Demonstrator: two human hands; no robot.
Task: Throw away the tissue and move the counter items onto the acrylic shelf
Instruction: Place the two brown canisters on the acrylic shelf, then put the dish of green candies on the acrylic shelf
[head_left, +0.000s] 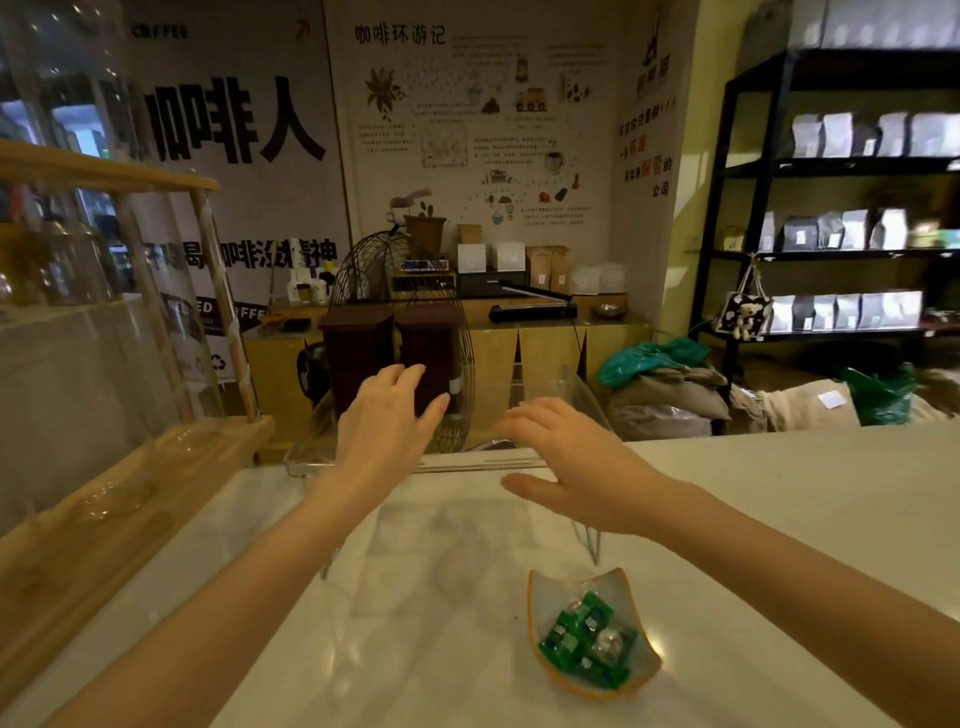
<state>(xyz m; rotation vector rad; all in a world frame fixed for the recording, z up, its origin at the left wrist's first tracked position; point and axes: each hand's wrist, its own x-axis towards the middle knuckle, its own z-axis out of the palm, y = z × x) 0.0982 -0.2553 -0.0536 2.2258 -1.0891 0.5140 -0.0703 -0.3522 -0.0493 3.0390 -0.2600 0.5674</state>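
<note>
A clear acrylic shelf (306, 464) stands on the white marble counter (779, 493), and its thin front legs show under my forearms. Two dark brown boxes (356, 358) stand side by side at its far edge. My left hand (387, 423) is open, with its fingertips at the front of the right-hand box. My right hand (571, 460) hovers flat and open above the right part of the shelf, holding nothing. A curved pale dish (641, 660) with an orange rim holds several green-wrapped candies (576, 636) on the counter in front of the shelf. No tissue is in view.
A wooden rack (104, 509) with tall glass covers lines the counter's left side. Behind the counter are a wire-cage fan (363, 270), a low wooden cabinet with boxes and a sealer, sacks on the floor and black shelving (737, 208) with bags at right.
</note>
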